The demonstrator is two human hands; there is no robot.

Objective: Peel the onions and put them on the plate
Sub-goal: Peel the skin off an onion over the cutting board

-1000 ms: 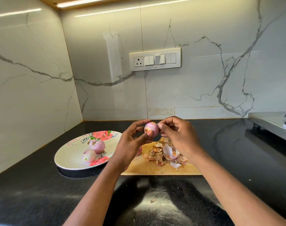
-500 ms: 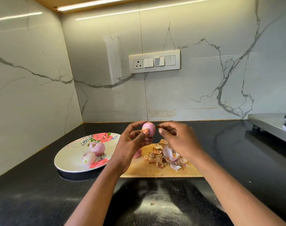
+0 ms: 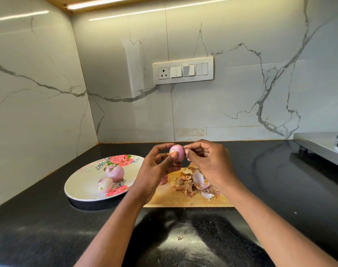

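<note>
While the left hand [image 3: 156, 168] grips the onion [image 3: 176, 152] above the cutting board [image 3: 183, 199], so skins fall there, the right hand [image 3: 208, 162] pinches at its top.

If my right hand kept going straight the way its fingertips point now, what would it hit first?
Your right hand points left, fingertips already at the onion held by your left hand. It would press into that onion first, then probably the left fingers behind it.

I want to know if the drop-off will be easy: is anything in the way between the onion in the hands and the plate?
Nothing visible blocks it. The onion, gripped by the left hand, is up and right of the plate. Two peeled onions lie there, with bare space beside them.
</note>
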